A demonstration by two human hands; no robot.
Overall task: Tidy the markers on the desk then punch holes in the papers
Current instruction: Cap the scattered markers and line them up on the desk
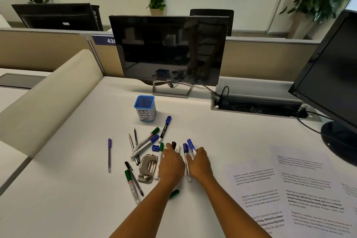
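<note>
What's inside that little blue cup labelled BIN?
The blue cup stands upright; only its dark blue inside shows, and no marker pokes above the rim. Its bottom is too dim to judge.

The blue-rimmed cup [145,109] is showing "BIN"; the monitor [168,49] is bearing "DELL"; the partition sign [104,40] is reading "438".

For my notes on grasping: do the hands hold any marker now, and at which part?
It cannot be told for sure. The left hand and the right hand lie over the barrels of the markers; no marker is visibly lifted.
</note>
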